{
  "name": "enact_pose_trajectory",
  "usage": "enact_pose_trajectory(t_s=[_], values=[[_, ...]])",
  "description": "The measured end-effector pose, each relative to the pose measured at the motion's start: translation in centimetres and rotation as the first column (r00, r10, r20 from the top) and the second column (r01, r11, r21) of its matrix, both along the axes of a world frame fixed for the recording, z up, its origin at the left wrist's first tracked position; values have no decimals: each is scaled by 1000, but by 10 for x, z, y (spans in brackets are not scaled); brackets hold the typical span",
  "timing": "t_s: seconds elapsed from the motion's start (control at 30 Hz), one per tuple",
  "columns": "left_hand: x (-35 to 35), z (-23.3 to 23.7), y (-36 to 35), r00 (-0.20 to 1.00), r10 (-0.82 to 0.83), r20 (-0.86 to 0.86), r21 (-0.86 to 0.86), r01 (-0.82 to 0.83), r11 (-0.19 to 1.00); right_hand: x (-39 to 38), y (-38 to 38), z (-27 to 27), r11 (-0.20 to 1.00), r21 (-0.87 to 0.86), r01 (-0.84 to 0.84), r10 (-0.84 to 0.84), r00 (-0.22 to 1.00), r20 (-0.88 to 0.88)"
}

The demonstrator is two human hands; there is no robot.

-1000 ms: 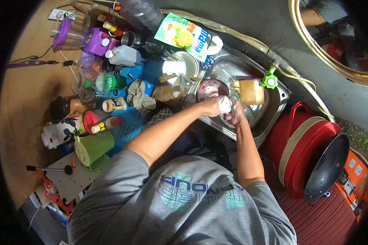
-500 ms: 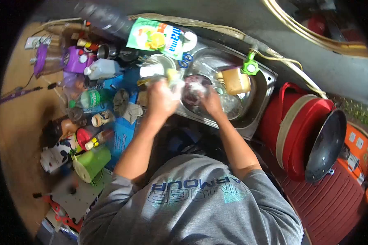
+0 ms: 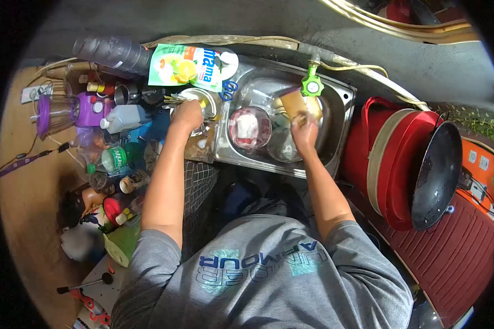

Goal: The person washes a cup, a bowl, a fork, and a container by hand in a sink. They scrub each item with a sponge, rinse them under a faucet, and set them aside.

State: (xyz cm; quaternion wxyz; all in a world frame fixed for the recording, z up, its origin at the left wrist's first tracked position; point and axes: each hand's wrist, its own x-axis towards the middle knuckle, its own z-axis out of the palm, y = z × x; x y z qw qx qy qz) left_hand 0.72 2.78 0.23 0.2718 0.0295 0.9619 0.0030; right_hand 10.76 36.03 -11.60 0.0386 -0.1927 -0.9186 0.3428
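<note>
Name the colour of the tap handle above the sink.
The tap handle is bright green, best seen in the head view.

a black wok (image 3: 438, 175) beside a red container (image 3: 399, 170); a purple blender (image 3: 89, 111) near a pale jug (image 3: 126, 118).

The tan mug (image 3: 292, 104), a bit blurry, is in the shiny metal sink (image 3: 335, 143). The round, whitish bowl (image 3: 211, 104), partly hidden, sits just left of the sink.
</note>
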Motion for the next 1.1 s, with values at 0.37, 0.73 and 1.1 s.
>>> enact_pose_trajectory(t_s=[0.37,0.73,1.1], values=[[9,40,-1,994,76,-80,162,-62,985,-57,56,-17,1000,2,-12,10,912,410],[58,26,171,976,152,-159,794,35,607,5,94,-83,779,-609,-152,40,980,-193],[20,-117,305,982,-61,177,358,-7,934,67,80,-78,896,-435,-93,20,985,-169]])
